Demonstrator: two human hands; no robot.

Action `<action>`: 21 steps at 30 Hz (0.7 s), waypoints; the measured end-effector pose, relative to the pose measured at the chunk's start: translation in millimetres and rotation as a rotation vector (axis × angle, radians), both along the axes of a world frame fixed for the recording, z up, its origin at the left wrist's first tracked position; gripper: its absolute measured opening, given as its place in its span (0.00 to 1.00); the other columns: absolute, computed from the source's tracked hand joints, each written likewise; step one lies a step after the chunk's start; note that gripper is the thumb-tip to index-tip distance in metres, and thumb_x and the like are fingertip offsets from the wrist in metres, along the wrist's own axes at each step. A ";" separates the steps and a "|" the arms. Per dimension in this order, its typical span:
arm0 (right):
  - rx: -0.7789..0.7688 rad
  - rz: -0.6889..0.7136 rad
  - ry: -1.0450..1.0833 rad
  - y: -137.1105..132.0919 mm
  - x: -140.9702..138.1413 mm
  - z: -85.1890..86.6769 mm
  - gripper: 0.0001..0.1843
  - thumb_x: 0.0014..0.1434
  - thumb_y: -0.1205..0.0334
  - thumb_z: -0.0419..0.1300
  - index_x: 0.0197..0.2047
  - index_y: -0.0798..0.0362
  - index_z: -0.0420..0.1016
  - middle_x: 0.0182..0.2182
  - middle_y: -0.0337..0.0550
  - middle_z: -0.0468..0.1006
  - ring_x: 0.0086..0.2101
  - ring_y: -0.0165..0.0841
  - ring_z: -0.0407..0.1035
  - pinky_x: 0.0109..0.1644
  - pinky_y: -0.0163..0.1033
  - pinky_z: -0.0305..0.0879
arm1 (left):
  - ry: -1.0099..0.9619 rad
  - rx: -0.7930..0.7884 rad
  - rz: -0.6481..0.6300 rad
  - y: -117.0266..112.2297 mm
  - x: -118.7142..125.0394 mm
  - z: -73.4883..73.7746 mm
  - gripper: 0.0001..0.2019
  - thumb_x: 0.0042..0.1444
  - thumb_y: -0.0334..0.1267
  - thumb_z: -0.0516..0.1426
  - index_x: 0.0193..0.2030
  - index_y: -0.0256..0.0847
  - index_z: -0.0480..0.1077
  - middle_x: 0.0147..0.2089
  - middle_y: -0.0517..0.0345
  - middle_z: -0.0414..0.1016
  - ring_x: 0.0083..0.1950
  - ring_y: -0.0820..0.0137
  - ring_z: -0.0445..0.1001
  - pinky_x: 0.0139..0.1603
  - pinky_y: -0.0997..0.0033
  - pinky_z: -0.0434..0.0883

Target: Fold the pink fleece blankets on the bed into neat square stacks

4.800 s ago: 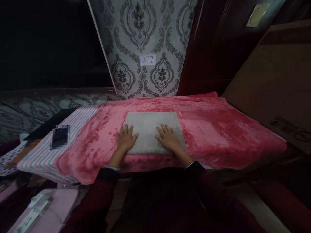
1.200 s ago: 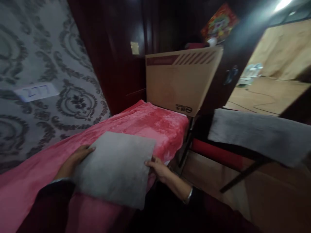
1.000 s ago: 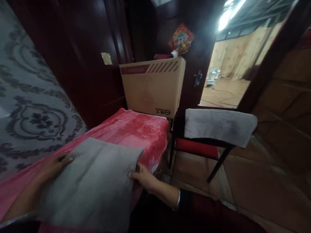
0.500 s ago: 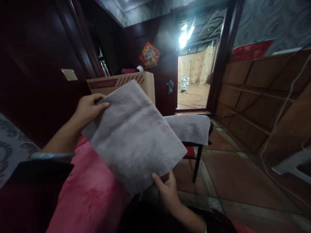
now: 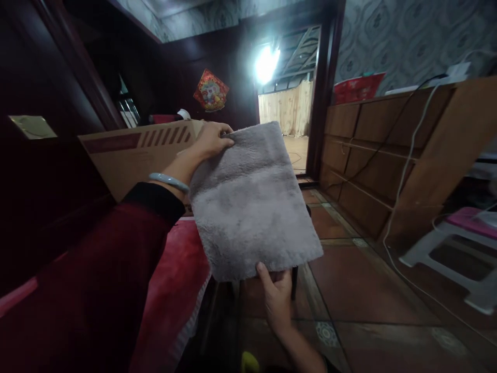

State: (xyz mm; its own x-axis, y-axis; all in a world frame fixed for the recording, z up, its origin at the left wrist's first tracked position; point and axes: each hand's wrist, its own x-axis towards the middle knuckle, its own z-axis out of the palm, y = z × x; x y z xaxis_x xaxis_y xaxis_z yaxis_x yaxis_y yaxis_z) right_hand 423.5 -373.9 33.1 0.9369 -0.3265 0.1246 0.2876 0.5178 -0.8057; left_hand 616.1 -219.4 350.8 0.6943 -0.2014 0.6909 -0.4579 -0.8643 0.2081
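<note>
A squarish piece of grey plush cloth [image 5: 254,207] is held up in front of me, faintly creased across its upper part. Closed on its upper left edge is my left hand [image 5: 213,140], thumb in front and fingers partly behind. My right hand [image 5: 278,295] pinches the bottom edge, its thumb on the near side and the fingers mostly behind the fabric. Below and left of the cloth lies a red-pink fleecy blanket [image 5: 171,290] with a pale edge. The cloth covers most of a dark-legged piece of furniture behind it.
A large cardboard box [image 5: 128,160] stands behind my left arm. On the right are a wooden drawer cabinet [image 5: 368,150], a hanging white cable [image 5: 402,191] and a grey plastic stool [image 5: 462,248] with a pink top. Brown tiles [image 5: 365,280] cover the floor.
My view has turned to the right. Both hands have swung the cloth more upright, and it now hides the second grey cloth seen lying on the dark furniture. My left sleeve has come into view.
</note>
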 end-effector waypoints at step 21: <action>0.004 0.119 0.157 3.9 60.8 -25.5 0.31 0.49 0.40 0.70 0.49 0.48 0.69 0.44 0.47 0.82 0.43 0.41 0.76 0.43 0.46 0.78 | 0.474 0.162 -0.191 -42.4 19.9 -133.5 0.16 0.63 0.43 0.57 0.52 0.42 0.81 0.52 0.52 0.84 0.53 0.63 0.80 0.57 0.64 0.74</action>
State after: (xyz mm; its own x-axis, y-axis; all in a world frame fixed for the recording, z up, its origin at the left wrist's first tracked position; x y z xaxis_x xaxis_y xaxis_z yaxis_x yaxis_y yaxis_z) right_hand 484.4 -370.0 7.6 0.9768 -0.2122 -0.0270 0.0951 0.5441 -0.8336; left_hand 636.0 -261.8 217.3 0.8629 -0.4330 0.2606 -0.4988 -0.8126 0.3014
